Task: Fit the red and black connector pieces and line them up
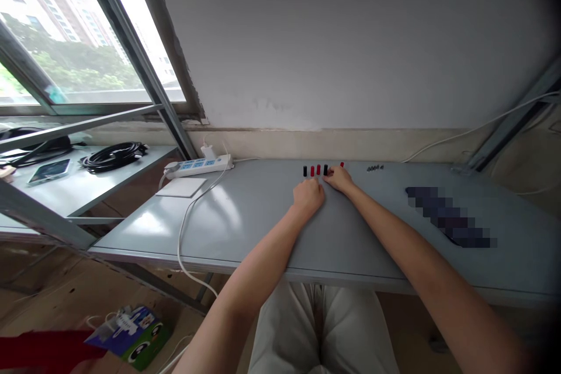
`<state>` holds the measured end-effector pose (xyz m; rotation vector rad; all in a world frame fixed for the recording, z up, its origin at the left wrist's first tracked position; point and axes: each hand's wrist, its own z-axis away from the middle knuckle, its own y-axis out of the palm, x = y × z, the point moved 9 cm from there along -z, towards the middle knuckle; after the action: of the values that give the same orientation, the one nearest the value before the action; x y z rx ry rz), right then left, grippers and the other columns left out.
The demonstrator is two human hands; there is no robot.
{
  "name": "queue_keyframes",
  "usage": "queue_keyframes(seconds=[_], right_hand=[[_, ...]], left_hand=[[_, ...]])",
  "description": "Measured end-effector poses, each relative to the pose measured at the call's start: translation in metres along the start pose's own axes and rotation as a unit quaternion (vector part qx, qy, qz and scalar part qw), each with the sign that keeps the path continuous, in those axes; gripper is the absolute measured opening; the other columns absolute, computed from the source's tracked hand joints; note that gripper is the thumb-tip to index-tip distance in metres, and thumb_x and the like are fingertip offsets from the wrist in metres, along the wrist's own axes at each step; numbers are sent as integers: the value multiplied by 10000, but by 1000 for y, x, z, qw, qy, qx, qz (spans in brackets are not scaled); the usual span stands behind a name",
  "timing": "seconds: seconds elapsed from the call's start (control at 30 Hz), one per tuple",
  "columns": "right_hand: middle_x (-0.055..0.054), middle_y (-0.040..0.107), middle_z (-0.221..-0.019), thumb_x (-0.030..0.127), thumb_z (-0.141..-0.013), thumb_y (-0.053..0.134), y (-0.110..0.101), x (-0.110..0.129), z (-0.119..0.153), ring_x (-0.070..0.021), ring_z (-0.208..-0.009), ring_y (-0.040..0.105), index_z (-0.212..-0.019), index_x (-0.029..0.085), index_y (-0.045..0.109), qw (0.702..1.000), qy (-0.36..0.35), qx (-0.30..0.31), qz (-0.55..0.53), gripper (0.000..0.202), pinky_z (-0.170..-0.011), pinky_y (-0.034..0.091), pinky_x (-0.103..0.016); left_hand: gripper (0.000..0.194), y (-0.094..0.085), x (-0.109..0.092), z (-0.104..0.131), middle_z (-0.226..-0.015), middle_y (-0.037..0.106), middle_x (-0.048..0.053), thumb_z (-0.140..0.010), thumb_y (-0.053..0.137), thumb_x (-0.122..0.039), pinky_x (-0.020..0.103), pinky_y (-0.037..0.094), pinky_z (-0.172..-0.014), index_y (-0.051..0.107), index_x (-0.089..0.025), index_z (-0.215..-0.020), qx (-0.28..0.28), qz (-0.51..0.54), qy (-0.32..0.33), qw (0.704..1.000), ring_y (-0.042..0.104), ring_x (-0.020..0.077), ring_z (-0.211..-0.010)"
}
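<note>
Small black and red cylinders stand in a short row near the back of the grey table [258, 216]. From the left come a black cylinder [305, 170], a red cylinder [312, 170], another red cylinder [318, 169] and a second black cylinder [325, 170]. My right hand [339, 178] is closed, with its fingertips at that second black one. Just behind its knuckles, the top of one more red cylinder [342, 164] shows. My left hand [309, 194] rests curled in front of the row; its fingertips and anything inside them are hidden.
Small metal pieces [375, 168] lie right of my hands. A dark pixelated object [449, 219] is farther right. At left are a white power strip [199, 166], a flat white box [182, 187] and a white cable [182, 234] over the edge. Metal posts [170, 123] frame the table.
</note>
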<state>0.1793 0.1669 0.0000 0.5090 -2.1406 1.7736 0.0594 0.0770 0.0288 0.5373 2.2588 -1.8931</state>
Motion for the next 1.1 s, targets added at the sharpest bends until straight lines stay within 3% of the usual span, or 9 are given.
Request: queue_keyframes(seconds=[0.07, 0.13, 0.2, 0.27, 0.4, 0.6, 0.83, 1.1], right_hand=[[-78, 639, -859, 296, -708, 523, -8, 11, 11, -192, -786, 570, -862, 165, 601, 998, -44, 1, 44, 217, -658, 385, -280], [-72, 640, -844, 283, -748, 480, -17, 32, 28, -193, -795, 568, -858, 173, 598, 984, -142, -4, 104, 196, -691, 365, -293], [-64, 640, -848, 227, -766, 447, -26, 48, 46, -189, -813, 565, -860, 179, 590, 962, -224, -7, 155, 178, -727, 341, -303], [-64, 642, -830, 182, -761, 440, -33, 51, 58, -189, -799, 568, -843, 172, 589, 950, -250, -5, 189, 170, -724, 328, -304], [-55, 636, -762, 210, -769, 456, -47, 42, 70, -178, -727, 566, -849, 172, 584, 953, -240, -22, 183, 156, -664, 321, -286], [-15, 608, -694, 259, -763, 493, -55, 27, 78, -136, -615, 529, -835, 188, 575, 967, -226, -43, 109, 130, -576, 304, -252], [-9, 594, -686, 251, -750, 511, -58, 26, 82, -121, -577, 505, -817, 188, 546, 971, -214, -59, 93, 98, -549, 293, -245], [-7, 591, -666, 232, -750, 498, -58, 26, 83, -127, -571, 509, -777, 195, 514, 970, -204, -74, 109, 48, -532, 272, -248]], left_hand=[[352, -7, -3, 2, -963, 599, 115, -841, 330, -324, 310, 415, -692, 444, -170, -1138, -38, 27, 11, 999, 573, 224, -853], [390, -12, -5, 2, -999, 586, 112, -851, 315, -329, 302, 411, -691, 361, -185, -1211, -65, 58, 24, 996, 571, 215, -857], [344, -10, -5, 1, -972, 592, 112, -852, 315, -295, 301, 405, -692, 408, -187, -1166, -63, 80, 28, 994, 567, 214, -857], [276, -6, -1, -2, -918, 603, 109, -837, 338, -237, 301, 402, -693, 491, -181, -1059, -54, 101, 25, 993, 564, 214, -846], [225, -2, 1, -10, -868, 613, 85, -792, 389, -149, 290, 402, -700, 531, -182, -964, -68, 188, 43, 979, 561, 181, -794], [126, 11, 0, -18, -836, 602, 81, -753, 471, -133, 272, 422, -697, 527, -142, -866, -59, 344, 59, 935, 550, 128, -724], [118, 16, 1, -16, -773, 587, 59, -749, 513, -143, 201, 416, -514, 524, -123, -865, -2, 466, 14, 885, 470, 45, -493], [117, 21, 5, -15, -728, 609, 65, -751, 537, -189, 222, 417, -516, 532, -118, -843, 14, 513, -30, 858, 477, 54, -464]])
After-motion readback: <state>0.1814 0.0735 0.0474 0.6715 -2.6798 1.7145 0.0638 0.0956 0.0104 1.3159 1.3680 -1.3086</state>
